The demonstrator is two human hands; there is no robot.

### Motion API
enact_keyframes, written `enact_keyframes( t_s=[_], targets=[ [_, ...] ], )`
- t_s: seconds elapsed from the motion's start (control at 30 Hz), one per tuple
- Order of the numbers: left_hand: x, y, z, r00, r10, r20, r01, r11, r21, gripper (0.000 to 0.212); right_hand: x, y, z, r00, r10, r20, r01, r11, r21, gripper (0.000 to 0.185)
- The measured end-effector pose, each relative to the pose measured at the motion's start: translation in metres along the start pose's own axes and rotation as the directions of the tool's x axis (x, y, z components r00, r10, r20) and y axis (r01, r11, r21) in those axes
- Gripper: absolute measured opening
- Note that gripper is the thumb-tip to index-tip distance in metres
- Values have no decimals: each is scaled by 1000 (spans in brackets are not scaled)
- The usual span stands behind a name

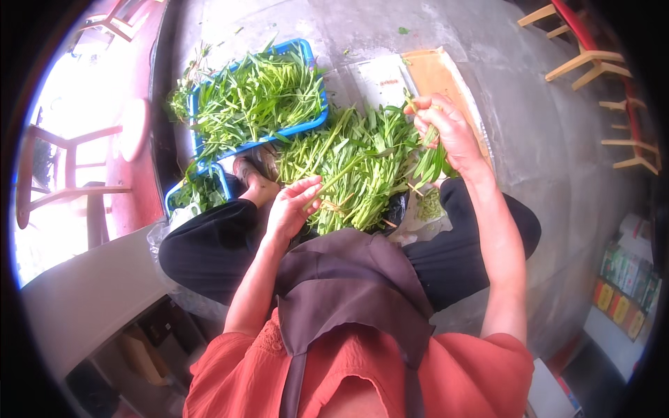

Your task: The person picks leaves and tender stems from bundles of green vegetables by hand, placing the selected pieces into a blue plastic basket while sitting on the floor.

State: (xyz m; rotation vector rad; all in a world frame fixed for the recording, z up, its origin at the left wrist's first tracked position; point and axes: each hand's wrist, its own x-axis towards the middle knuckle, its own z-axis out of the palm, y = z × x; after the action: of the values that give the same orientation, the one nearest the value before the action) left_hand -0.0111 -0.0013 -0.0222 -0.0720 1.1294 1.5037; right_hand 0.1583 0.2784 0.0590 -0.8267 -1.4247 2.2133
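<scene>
Between my knees lies a heap of leafy green vegetables [360,172] with long pale stems, probably water spinach. My left hand [295,204] pinches a thick green stem [339,177] over the near left side of the heap. Raised above the heap's right side, my right hand [444,128] is closed around a small bunch of leafy stems [433,159]. Leaves hang below that fist, and a stem end pokes out past the fingers. Black plastic [398,209] shows under the heap's near right edge. A tie [337,207] lies around some stems near my left hand.
A blue plastic basket [313,117] full of the same greens stands beyond my left foot. Nearer sits a smaller blue basket [226,180] with darker leaves. Flattened cardboard [439,78] lies on the grey floor at the right. Wooden stools [590,60] stand along the far right.
</scene>
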Motion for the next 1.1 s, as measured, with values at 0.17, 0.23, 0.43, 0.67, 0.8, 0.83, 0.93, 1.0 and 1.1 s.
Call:
enact_keyframes(
  t_s=[0.17, 0.23, 0.43, 0.67, 0.8, 0.83, 0.93, 1.0, 1.1],
  targets=[
    [2, -3, -4, 1000, -6, 14, 6, 1000, -21, 27, 4, 2, -8, 998, 28, 53, -19, 987, -162, 14],
    [0, -2, -7, 997, 2, 71, 2, 998, -64, 29, 4, 0, -10, 999, 22, 24, -17, 981, -192, 14],
    [-2, -3, -4, 995, 8, 103, 8, 989, -145, 29, -1, 20, 1, 994, 23, 108, 14, 941, -337, 16],
    [0, 2, 5, 992, 56, 111, -36, 985, -169, 30, -13, 42, 45, 951, -63, 303, 276, 615, -738, 17],
    [5, 7, 5, 983, 51, 176, -13, 978, -210, 34, 0, 39, 39, 767, -516, 382, 542, 202, -816, 16],
    [6, 8, 6, 979, 46, 199, -2, 976, -217, 34, 4, 36, 35, 691, -596, 409, 565, 92, -820, 16],
    [9, 7, 11, 973, 23, 230, 22, 981, -191, 37, 7, 40, 15, 718, -517, 467, 532, -25, -846, 16],
    [15, 9, 2, 964, -93, 251, 168, 940, -296, 35, 10, 44, 11, 641, -530, 555, 578, -144, -804, 11],
    [17, 4, -11, 948, 0, 318, 144, 892, -429, 37, 16, 59, 9, 648, -531, 546, 659, 32, -752, 15]
  ],
)
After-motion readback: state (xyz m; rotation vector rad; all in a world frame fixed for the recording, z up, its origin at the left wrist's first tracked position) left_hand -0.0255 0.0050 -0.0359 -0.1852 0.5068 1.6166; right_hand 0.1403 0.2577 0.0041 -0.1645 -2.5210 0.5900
